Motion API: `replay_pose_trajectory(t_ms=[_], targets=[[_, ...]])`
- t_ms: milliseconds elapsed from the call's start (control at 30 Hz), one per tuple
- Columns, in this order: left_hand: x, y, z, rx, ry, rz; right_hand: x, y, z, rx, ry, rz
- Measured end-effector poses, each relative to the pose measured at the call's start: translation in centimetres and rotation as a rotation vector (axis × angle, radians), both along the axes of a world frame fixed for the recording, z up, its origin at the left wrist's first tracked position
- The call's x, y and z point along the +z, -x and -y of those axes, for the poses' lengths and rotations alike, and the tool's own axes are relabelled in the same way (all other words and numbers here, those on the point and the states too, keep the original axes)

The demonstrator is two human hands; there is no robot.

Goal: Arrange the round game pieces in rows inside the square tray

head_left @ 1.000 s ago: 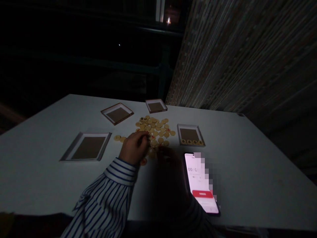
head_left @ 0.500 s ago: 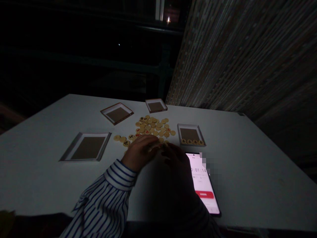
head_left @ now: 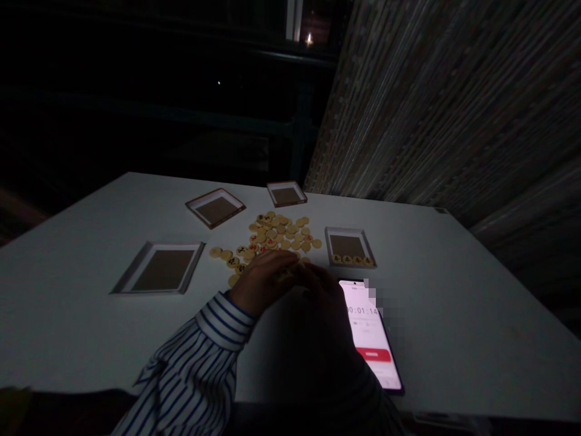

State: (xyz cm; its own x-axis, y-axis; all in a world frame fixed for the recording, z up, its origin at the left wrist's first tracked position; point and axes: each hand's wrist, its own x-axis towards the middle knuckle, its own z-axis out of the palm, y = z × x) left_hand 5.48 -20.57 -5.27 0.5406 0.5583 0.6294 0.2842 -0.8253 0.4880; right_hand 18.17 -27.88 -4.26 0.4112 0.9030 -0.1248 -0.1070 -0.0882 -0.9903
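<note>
A loose pile of round wooden xiangqi discs (head_left: 276, 236) with red and black characters lies mid-table. My left hand (head_left: 263, 280), in a striped sleeve, curls at the pile's near edge, with pale discs showing at its fingertips. My right hand (head_left: 320, 290) sits in deep shadow against the left hand, next to a phone (head_left: 370, 333) showing a timer. Its fingers are hard to make out. Several discs stand in a row along the near side of the right-hand tray (head_left: 347, 245), which has a brown floor.
Three more shallow brown-floored trays lie on the white table (head_left: 454, 315): one at left (head_left: 161, 270) and two at the back (head_left: 216, 209) (head_left: 285, 194). A textured wall rises at right. Darkness with a small light lies beyond the table.
My left hand has shifted right and nearer me, off the pile, uncovering more discs. Both hands have closed in together above the near edge of the pile.
</note>
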Motion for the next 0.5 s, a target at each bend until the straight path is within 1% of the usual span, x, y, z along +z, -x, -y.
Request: replay_pose_trajectory(t_ms=[100,367,500], targets=[[0.0,-0.1,0.1,0.023,-0.004,0.003,-0.3,-0.2,-0.1,0.023,-0.026,-0.001],[-0.1,0.0,0.1,0.244,-0.001,0.007,-1.2,-0.4,0.0,-0.019,-0.084,-0.002],[0.0,0.0,0.1,0.289,0.003,0.005,-1.3,-0.4,-0.1,-0.032,-0.108,0.001]])
